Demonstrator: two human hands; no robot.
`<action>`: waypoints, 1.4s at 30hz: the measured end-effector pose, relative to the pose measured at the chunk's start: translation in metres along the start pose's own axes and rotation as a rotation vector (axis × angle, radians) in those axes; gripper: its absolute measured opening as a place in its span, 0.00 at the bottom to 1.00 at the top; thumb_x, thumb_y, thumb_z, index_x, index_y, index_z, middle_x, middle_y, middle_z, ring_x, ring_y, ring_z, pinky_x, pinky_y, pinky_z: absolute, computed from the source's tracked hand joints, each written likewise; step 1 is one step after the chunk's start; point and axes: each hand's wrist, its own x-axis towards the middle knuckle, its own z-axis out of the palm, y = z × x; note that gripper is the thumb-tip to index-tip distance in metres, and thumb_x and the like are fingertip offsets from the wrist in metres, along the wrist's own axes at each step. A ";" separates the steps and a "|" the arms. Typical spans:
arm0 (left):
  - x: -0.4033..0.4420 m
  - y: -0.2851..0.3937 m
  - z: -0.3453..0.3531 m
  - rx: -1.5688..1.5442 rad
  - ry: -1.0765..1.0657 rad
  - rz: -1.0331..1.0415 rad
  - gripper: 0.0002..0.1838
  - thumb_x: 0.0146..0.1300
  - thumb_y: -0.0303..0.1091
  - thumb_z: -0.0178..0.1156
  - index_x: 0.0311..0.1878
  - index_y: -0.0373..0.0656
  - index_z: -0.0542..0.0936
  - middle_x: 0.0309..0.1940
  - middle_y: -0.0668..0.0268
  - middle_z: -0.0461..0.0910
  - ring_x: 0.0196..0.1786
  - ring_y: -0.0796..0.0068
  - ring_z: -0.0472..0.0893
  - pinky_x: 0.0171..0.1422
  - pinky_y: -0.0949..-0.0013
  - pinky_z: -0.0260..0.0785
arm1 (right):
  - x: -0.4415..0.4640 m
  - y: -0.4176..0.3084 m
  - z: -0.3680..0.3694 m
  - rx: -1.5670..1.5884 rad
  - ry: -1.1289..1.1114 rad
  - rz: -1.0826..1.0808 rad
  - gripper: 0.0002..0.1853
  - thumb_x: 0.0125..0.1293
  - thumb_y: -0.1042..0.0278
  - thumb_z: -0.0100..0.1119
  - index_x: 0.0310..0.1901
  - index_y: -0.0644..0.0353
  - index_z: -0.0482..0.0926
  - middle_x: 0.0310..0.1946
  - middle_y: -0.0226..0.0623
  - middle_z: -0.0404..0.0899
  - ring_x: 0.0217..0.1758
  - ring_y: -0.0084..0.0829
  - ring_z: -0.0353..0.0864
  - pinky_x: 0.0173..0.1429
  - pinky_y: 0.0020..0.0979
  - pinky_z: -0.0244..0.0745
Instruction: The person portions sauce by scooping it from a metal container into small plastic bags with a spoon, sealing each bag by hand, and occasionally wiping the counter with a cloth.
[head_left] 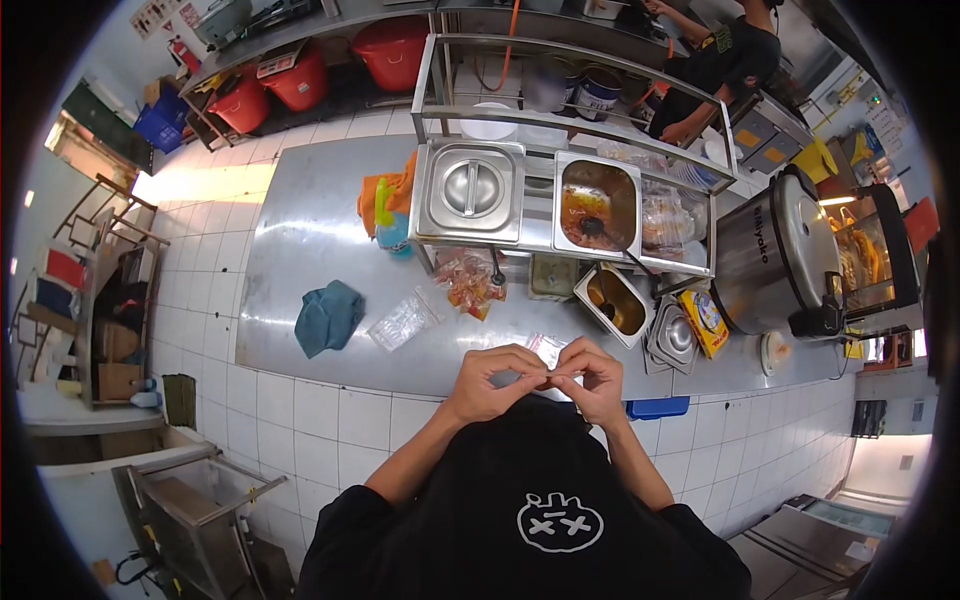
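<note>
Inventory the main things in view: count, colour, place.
metal table: one, silver, centre
cloth: one, teal, table's left
plastic bag: one, clear, beside cloth
small packet: one, whitish, table's near side
lidded pan: one, silver, above table
deep open pans: two, silver, right of lidded pan
cooker: one, grey and black, right
printed pack: one, yellow, near cooker
tubs: three, red, upper left
co-worker: one, black shirt, upper right
left hand, right hand: two, bare, fingertips together

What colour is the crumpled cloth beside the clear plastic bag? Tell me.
The cloth is teal, seen in the head view.
</note>
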 end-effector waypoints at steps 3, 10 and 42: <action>-0.012 -0.014 -0.003 -0.022 0.033 -0.025 0.03 0.62 0.21 0.69 0.39 0.36 0.89 0.39 0.57 0.89 0.44 0.68 0.88 0.51 0.69 0.80 | -0.004 0.010 -0.001 0.039 -0.052 0.063 0.05 0.60 0.75 0.75 0.38 0.63 0.90 0.41 0.37 0.83 0.45 0.27 0.80 0.52 0.28 0.73; -0.013 -0.049 -0.016 -0.358 0.199 -0.413 0.04 0.66 0.22 0.67 0.41 0.31 0.88 0.41 0.58 0.88 0.46 0.70 0.86 0.54 0.65 0.79 | 0.024 0.053 -0.004 0.056 -0.054 0.305 0.12 0.64 0.68 0.74 0.48 0.60 0.89 0.53 0.39 0.85 0.52 0.25 0.82 0.55 0.27 0.75; -0.079 -0.023 -0.138 0.563 0.146 -0.224 0.44 0.52 0.42 0.75 0.70 0.33 0.68 0.67 0.46 0.70 0.71 0.49 0.70 0.76 0.50 0.59 | 0.046 0.052 0.084 0.632 -0.491 0.807 0.43 0.77 0.26 0.36 0.79 0.53 0.57 0.71 0.44 0.67 0.68 0.34 0.73 0.69 0.38 0.72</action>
